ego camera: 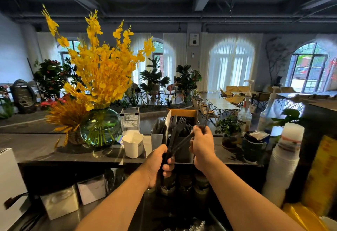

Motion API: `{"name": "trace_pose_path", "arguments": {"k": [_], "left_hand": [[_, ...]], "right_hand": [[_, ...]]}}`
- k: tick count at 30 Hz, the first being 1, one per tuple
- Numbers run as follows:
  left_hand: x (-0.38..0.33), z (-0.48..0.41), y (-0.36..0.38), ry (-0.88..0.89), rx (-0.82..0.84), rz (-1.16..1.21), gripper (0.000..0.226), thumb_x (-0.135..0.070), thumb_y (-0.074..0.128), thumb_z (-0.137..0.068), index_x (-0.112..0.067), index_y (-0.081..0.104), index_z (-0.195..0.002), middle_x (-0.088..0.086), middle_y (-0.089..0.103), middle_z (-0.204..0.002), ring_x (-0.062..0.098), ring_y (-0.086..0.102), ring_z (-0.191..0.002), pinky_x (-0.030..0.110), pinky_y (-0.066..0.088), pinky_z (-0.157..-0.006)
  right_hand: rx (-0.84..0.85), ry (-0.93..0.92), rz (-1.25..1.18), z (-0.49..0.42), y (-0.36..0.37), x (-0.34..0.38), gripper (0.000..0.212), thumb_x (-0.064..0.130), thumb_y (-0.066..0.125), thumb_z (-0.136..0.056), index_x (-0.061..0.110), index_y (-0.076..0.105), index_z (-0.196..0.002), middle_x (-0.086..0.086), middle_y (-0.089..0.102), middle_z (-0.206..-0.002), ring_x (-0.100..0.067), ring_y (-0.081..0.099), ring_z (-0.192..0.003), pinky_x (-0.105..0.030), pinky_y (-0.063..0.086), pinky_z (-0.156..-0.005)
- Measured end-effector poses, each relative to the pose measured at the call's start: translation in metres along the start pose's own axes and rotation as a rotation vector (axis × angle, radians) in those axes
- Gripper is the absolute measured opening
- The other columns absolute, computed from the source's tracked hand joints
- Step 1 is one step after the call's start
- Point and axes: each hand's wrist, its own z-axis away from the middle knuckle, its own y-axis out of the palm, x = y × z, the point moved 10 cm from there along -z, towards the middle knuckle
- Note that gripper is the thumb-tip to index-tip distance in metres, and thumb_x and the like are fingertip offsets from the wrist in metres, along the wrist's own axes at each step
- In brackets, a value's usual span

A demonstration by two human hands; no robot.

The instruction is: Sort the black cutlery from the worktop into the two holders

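My left hand (160, 161) grips a bundle of black cutlery (176, 134) by the handles, with fork heads and one white knife (167, 123) sticking up. My right hand (201, 146) pinches a single black piece (182, 142) that slants out of the bundle toward the upper right. Just behind the hands, on the dark counter, stand a grey holder (156, 139) with dark cutlery in it and a darker holder (184, 151) to its right, partly hidden by my hands.
A white paper cup (133, 145), a glass vase of yellow flowers (100, 128) and a clear sign stand (130, 120) sit to the left. Small potted plant (228, 130), pump bottles (244, 114), a dark tub (252, 146) and stacked white cups (284, 159) crowd the right. White boxes (60, 201) lie below.
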Motion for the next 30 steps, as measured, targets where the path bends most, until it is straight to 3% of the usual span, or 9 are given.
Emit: {"name": "trace_pose_path", "arguments": {"k": [3,8,10,13,16,21,23,25,30], "left_hand": [[-0.002,-0.001,-0.006,0.011,-0.007,0.097,0.021,-0.024,0.038,-0.096,-0.017,0.052,-0.082,-0.003,0.039,-0.065,0.009,0.027,-0.045,0.022,0.020,-0.040],[-0.006,0.000,-0.008,0.028,-0.045,0.094,0.023,-0.024,0.038,-0.098,-0.018,0.052,-0.080,-0.003,0.040,-0.064,0.010,0.030,-0.044,0.024,0.019,-0.042],[-0.008,0.002,-0.003,0.052,-0.052,0.017,0.029,-0.029,0.038,-0.102,-0.017,0.051,-0.079,-0.001,0.041,-0.064,0.012,0.030,-0.048,0.026,0.020,-0.044],[-0.012,0.007,0.007,0.096,-0.045,-0.125,0.039,-0.036,0.037,-0.106,-0.015,0.051,-0.077,0.001,0.044,-0.066,0.014,0.035,-0.052,0.028,0.024,-0.047],[-0.014,0.012,0.010,0.111,-0.054,-0.189,0.039,-0.035,0.037,-0.105,-0.017,0.054,-0.075,0.002,0.049,-0.069,0.014,0.041,-0.054,0.029,0.029,-0.050],[-0.019,0.017,0.004,0.099,-0.093,-0.184,0.032,-0.030,0.041,-0.100,-0.018,0.062,-0.078,0.006,0.062,-0.076,0.017,0.057,-0.062,0.029,0.039,-0.056],[-0.019,0.019,0.002,0.083,-0.116,-0.212,0.034,-0.029,0.040,-0.101,-0.019,0.061,-0.076,0.007,0.062,-0.075,0.017,0.061,-0.064,0.029,0.040,-0.057],[-0.016,0.019,0.003,0.071,-0.108,-0.195,0.036,-0.030,0.040,-0.100,-0.020,0.058,-0.070,0.008,0.059,-0.074,0.017,0.060,-0.061,0.027,0.038,-0.053],[-0.011,0.013,-0.004,0.038,-0.098,-0.120,0.021,-0.026,0.042,-0.099,-0.020,0.056,-0.084,-0.001,0.050,-0.069,0.016,0.063,-0.065,0.028,0.038,-0.056]], "right_hand": [[-0.059,-0.022,-0.055,-0.006,-0.014,0.013,0.014,0.026,0.042,-0.113,0.019,0.052,-0.107,-0.002,0.062,-0.073,-0.012,0.044,-0.051,-0.028,0.034,-0.049],[0.166,-0.039,0.087,0.011,0.010,0.010,0.017,0.030,0.053,-0.110,0.017,0.052,-0.098,0.004,0.045,-0.061,-0.009,0.038,-0.047,-0.026,0.031,-0.044],[0.316,-0.058,0.146,0.033,0.029,0.005,0.024,0.033,0.068,-0.101,0.013,0.055,-0.099,0.002,0.053,-0.060,-0.011,0.049,-0.046,-0.027,0.041,-0.042],[0.394,-0.071,0.220,0.053,0.047,-0.003,0.032,0.033,0.080,-0.093,0.007,0.063,-0.101,-0.009,0.068,-0.071,-0.025,0.064,-0.057,-0.041,0.059,-0.055],[0.336,-0.103,0.252,0.051,0.045,-0.003,0.024,0.029,0.068,-0.100,0.006,0.064,-0.095,-0.011,0.068,-0.070,-0.028,0.061,-0.057,-0.045,0.058,-0.055],[0.158,-0.017,0.087,0.039,0.028,0.000,0.035,0.033,0.044,-0.113,0.010,0.053,-0.087,-0.011,0.063,-0.061,-0.025,0.059,-0.050,-0.032,0.049,-0.047],[0.053,0.012,0.102,0.030,0.018,-0.002,0.039,0.037,0.042,-0.113,0.012,0.052,-0.085,-0.004,0.057,-0.062,-0.016,0.052,-0.050,-0.030,0.043,-0.054],[0.000,0.037,0.050,0.022,0.012,-0.005,0.036,0.039,0.042,-0.113,0.010,0.054,-0.096,-0.006,0.060,-0.070,-0.019,0.056,-0.059,-0.036,0.046,-0.064],[-0.052,0.055,-0.092,0.009,-0.002,-0.001,0.026,0.037,0.045,-0.112,0.016,0.047,-0.096,0.003,0.039,-0.058,-0.014,0.036,-0.046,-0.032,0.039,-0.049]]}}
